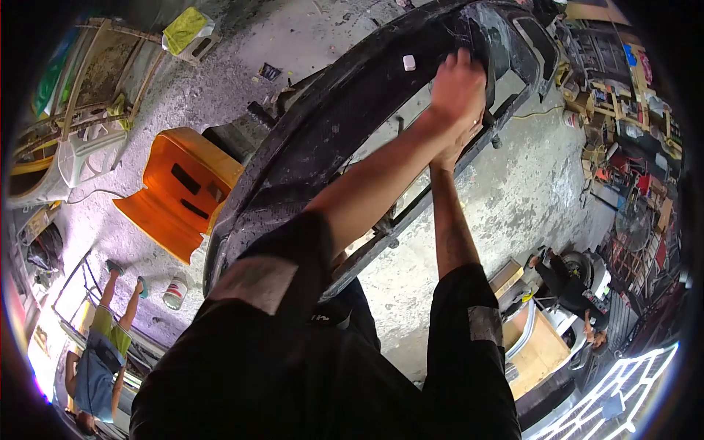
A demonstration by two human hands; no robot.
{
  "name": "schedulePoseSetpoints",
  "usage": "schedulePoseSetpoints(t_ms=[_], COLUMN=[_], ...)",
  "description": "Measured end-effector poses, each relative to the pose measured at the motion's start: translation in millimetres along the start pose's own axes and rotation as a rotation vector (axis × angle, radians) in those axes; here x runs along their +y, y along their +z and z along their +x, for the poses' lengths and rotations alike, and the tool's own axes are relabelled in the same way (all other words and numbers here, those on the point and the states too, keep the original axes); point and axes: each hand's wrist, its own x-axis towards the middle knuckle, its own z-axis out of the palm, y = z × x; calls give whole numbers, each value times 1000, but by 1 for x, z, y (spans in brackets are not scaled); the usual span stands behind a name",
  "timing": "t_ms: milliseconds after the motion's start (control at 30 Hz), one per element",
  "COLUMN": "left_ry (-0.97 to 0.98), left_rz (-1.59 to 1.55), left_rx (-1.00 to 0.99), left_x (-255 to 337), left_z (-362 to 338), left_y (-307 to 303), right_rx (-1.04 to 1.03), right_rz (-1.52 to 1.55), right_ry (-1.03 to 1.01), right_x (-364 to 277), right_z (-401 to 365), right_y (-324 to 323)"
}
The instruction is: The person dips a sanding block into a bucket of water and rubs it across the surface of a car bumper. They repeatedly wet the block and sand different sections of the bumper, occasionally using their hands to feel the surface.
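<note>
A long black car bumper (pixel 308 132) runs diagonally across the upper middle, its surface dusty and scuffed. My left hand (pixel 460 92) is over the bumper's upper right part, slightly blurred, fingers bent and close together; anything beneath them is hidden. Close below it, beside the left wrist, my right hand (pixel 456 145) is at the bumper's inner edge. Its fingers are mostly covered, so their hold is unclear. A small white block (pixel 409 63) rests on the bumper to the left of my left hand.
An orange panel (pixel 176 187) lies left of the bumper, with a can (pixel 175 292) below it. Plastic chairs (pixel 92 154) stand farther left. One person (pixel 103 359) is at lower left, another (pixel 576 293) at lower right near a wheel. Clutter lines the right side.
</note>
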Motion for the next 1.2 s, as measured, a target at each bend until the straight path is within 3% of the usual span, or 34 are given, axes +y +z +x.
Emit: schedulePoseSetpoints(t_ms=[100,200,300,333,400,433,533,567,633,733,767,800,867,900,933,967,1000,1033,1067,1100,1133,1200], left_ry=[-67,-52,-72,-45,-77,-102,-23,-155,-424,-485,-342,-335,-174,-199,-105,-597,-202,-270,-256,-256,-247,-122], left_rz=[-49,-78,-15,-15,-58,-38,-63,-138,-192,-253,-192,-207,140,314,265,-329,202,102,114,114,130,141], left_rx=[-18,-29,-98,-42,-55,-59,-86,-297,-368,-224,-117,-122,-307,-648,-613,-526,-378,-279,-282,-301,-310,-216], left_x=[-1,-4,5,1,1,-2,-15,-17,-24,-23,-19,-30,-44,-28,-25,-60,-11,3,-5,-24,-35,-29], left_z=[-10,-45,-19,-2,-4,-22,-102,-121,-150,-168,-170,-181,-191,-180,-189,-242,-210,-194,-188,-184,-175,-189], left_y=[-2,-27,-18,4,1,-14,-99,-145,-217,-259,-241,-221,-166,-185,-203,-186,-224,-221,-214,-199,-185,-200], right_rx=[-7,-24,6,32,55,22,37,39,43,40,48,47,85,79,85,129,71,56,112,76,89,62], right_rz=[31,121,-75,50,-16,-94,110,112,118,149,149,170,269,307,286,521,-59,-2,20,228,198,245], right_ry=[4,161,-90,-12,-77,-138,106,121,195,195,187,202,216,217,205,234,100,239,239,318,323,351], right_x=[-20,-28,-19,-24,-24,-23,-37,-37,-49,-50,-49,-53,-55,-61,-73,-63,-59,-70,-68,-87,-86,-94], right_z=[16,18,17,14,16,17,18,17,20,20,20,20,18,18,15,9,6,8,12,18,17,11], right_y=[-7,-9,-2,-6,-5,-8,-7,-7,-9,-11,-10,-13,-12,-16,-20,-10,-15,-20,-11,-35,-32,-43])
